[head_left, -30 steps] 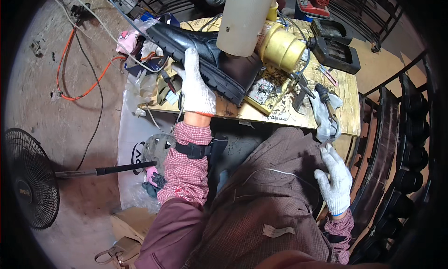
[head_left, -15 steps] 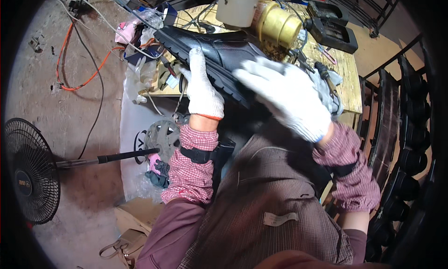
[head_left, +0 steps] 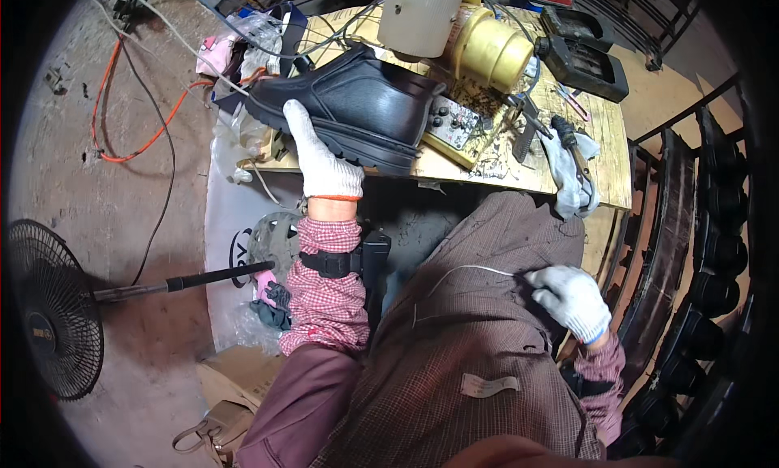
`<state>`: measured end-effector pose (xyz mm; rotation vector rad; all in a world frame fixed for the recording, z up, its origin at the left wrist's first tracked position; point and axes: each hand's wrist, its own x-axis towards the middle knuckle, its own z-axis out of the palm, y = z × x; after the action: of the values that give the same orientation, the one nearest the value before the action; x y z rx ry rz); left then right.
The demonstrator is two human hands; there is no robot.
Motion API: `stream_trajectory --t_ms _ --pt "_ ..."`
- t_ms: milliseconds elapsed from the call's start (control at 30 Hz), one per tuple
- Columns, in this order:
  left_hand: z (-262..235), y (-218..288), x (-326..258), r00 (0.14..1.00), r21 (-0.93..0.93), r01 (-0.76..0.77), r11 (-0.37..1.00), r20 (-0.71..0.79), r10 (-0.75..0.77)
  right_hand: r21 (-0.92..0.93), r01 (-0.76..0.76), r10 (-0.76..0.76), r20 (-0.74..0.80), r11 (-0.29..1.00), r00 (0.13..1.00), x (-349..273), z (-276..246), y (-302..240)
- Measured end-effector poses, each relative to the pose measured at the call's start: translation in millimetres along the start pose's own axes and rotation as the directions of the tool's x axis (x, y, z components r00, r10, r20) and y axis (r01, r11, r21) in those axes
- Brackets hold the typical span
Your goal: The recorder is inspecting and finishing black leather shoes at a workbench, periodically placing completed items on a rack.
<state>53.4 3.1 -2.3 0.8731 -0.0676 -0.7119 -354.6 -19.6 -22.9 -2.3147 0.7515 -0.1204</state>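
- In the head view, I'm gripping the black shoe [head_left: 369, 99] with my left hand [head_left: 326, 164], thumb lying along its side, above the table's [head_left: 607, 164] front edge.
- My right hand [head_left: 570, 302] is hovering or resting at my apron [head_left: 462, 322], fingers curling (I'm not seeing whether they're pinching the pale cord [head_left: 479, 268] there).
- With only one hand supporting it, the shoe could be slipping or twisting if my thumb loosens; the smooth glove might be causing that.
- The heel is sitting close to the knobbed box [head_left: 453, 126], so a careless swing could be knocking a knob.
- The upper is nearing the pale tube [head_left: 416, 18] and the yellow funnel [head_left: 491, 50]; lifting too high could be scuffing the leather.
- Cables [head_left: 333, 36] are running behind the shoe, and a tug could be snagging one.
- The shoe is hiding my left fingers, and I'm not making out whether it's touching the tabletop.
- The tube is running out of the picture at the top, while the rack [head_left: 659, 216] is fading into the dark rim.
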Motion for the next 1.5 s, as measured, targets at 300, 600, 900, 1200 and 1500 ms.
stream_trajectory --t_ms 300,600,900,1200,1500 --pt "-7.1 -0.6 26.2 0.992 -0.074 0.073 0.995 -0.099 -0.081 0.13 -0.244 0.274 -0.331 0.961 0.903 -51.4 2.9 -1.0" --pt "-24.1 -28.9 -49.9 0.947 -0.17 0.228 0.959 0.266 -0.178 -0.107 0.151 -0.18 -0.362 0.983 0.915 38.3 -25.5 -46.9" --pt "6.8 -82.3 -153.2 0.304 0.331 0.518 0.789 0.791 -0.532 -0.06 0.452 -0.447 -0.313 0.89 0.838 -43.0 -55.7 -89.2" --pt "46.4 -98.0 -191.1 0.094 0.643 0.293 0.707 0.717 -0.691 -0.524 -0.644 -0.076 -0.804 0.557 0.589 -227.4 -107.5 -236.1" --pt "64.5 -89.0 -197.8 0.12 0.644 0.192 0.74 0.733 -0.67 -0.118 -0.993 0.283 -0.952 0.002 0.114 -389.7 -211.8 -87.8"
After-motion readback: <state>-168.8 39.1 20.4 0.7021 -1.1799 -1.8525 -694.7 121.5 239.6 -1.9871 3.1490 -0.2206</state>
